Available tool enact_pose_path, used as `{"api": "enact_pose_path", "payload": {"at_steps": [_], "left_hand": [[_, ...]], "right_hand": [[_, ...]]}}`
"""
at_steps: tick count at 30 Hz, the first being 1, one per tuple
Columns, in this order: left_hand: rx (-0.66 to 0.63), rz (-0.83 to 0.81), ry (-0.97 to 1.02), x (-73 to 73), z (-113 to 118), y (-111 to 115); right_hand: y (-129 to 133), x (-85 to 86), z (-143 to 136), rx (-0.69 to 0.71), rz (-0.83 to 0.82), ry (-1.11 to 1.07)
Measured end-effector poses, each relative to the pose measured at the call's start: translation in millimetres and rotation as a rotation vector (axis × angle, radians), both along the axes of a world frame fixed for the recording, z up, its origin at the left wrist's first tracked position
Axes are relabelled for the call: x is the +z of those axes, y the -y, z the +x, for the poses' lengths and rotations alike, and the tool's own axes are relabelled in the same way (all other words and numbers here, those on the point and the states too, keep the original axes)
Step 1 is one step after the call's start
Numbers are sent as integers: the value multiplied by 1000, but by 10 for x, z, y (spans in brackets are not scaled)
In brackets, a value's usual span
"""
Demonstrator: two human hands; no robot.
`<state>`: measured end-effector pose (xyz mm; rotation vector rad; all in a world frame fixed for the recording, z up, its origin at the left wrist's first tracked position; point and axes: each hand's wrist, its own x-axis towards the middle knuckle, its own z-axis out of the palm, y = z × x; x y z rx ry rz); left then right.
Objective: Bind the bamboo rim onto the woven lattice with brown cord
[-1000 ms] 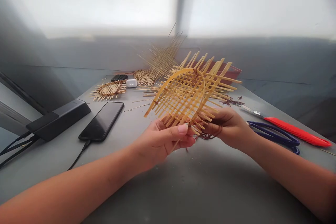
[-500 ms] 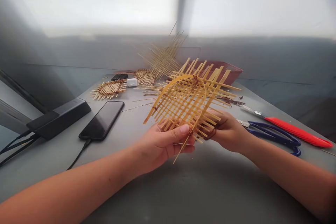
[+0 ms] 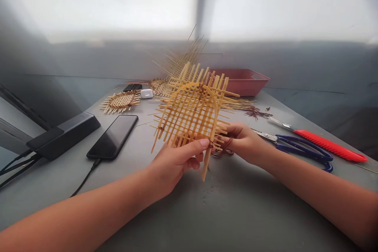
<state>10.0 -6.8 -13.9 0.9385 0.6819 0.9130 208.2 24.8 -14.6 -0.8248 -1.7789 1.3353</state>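
My left hand (image 3: 183, 157) grips the lower edge of a woven bamboo panel (image 3: 189, 114), thumb in front and fingers behind. A curved bamboo strip (image 3: 213, 98) arches over the weave, bound to it with dark brown ties at the top, left and lower right. Its end juts below my thumb. At the panel's lower right, my right hand (image 3: 243, 141) is closed on thin brown cord (image 3: 223, 151), which hangs in loops beside the weave. The fingertips of my right hand are partly hidden behind strip ends.
Blue-handled scissors (image 3: 304, 147) and a red-handled knife (image 3: 327, 143) lie at right. A pink basket (image 3: 245, 82) stands behind. On the left are a phone (image 3: 113, 136), a black power block (image 3: 65, 134), another woven piece (image 3: 121, 101) and a white case (image 3: 146, 93).
The panel has swung left and turned to face me more. My right hand has shifted slightly left, and brown cord now shows in it. The strip's lower end looks broader.
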Motion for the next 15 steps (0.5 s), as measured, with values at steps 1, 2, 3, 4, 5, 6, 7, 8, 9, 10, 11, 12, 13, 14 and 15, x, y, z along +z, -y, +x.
{"api": "enact_pose_path", "payload": {"at_steps": [1, 2, 3, 4, 5, 6, 7, 8, 9, 10, 11, 12, 13, 14, 15], "left_hand": [[24, 23, -26, 0, 7, 4], [39, 47, -44, 1, 14, 8], [46, 73, -56, 3, 20, 12], [52, 100, -67, 3, 25, 15], [60, 124, -76, 2, 28, 17], [69, 140, -87, 0, 29, 19], [78, 147, -99, -4, 30, 20], [85, 145, -105, -9, 30, 19], [85, 131, -97, -15, 32, 19], [75, 103, -73, -19, 35, 18], [60, 61, -36, -21, 41, 18], [39, 13, 8, -20, 48, 19], [15, -32, 56, -17, 57, 20], [-8, -68, 97, -12, 65, 21], [-29, -88, 129, -7, 73, 22]], "right_hand": [[-13, -21, 6, -2, -27, -8], [-25, -39, 13, -1, -48, -16], [-35, -53, 19, 3, -63, -24], [-41, -61, 24, 6, -73, -29], [-44, -64, 28, 6, -80, -34], [-46, -63, 30, 6, -86, -36], [-45, -59, 31, 0, -95, -42], [-45, -54, 31, -6, -106, -50], [-44, -50, 31, -11, -120, -58], [-44, -48, 31, -19, -133, -65], [-45, -49, 30, -29, -142, -66], [-47, -52, 30, -36, -146, -59], [-49, -58, 30, -40, -146, -45], [-50, -64, 29, -41, -146, -30], [-51, -70, 27, -42, -130, -8]]}}
